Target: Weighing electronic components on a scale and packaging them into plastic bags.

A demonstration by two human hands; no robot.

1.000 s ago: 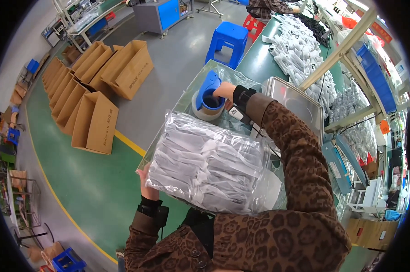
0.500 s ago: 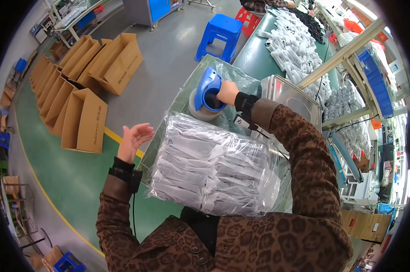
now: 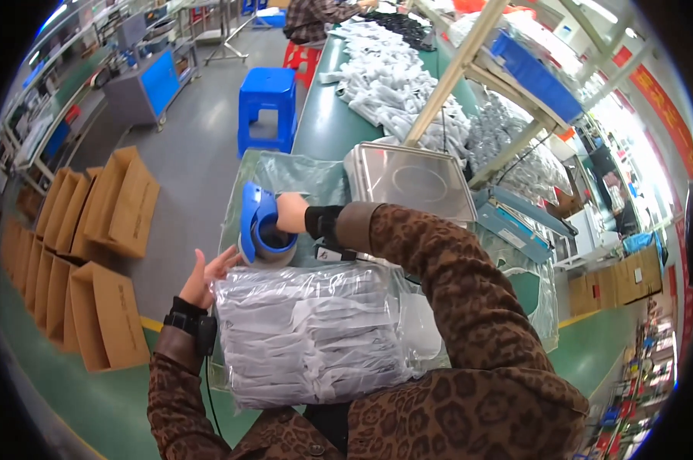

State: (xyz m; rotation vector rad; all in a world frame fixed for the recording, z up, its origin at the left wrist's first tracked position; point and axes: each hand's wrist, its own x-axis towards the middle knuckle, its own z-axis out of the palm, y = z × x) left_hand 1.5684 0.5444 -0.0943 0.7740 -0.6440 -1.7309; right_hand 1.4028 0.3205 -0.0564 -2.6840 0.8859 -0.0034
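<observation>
A large clear plastic bag lies in front of me, packed with rows of grey-white wrapped pieces. Just beyond its far edge stands a blue tape dispenser with a wide roll of tape. My right hand is closed on the dispenser's right side; its fingertips are partly hidden inside the blue frame. At the bag's far left corner is my left hand, open with thumb and fingers apart. Its fingertips are close to the bag, and whether they touch it I cannot tell. Both wrists wear black bands.
A scale with a metal top sits beyond my right forearm. Piles of white wrapped pieces cover the green table further off. Open cardboard boxes stand on the floor at left, and a blue stool stands ahead. Another person sits at the far end.
The view has swung right and upward. My left hand has come in from beside the bag to its far left corner. My right hand stays on the tape dispenser.
</observation>
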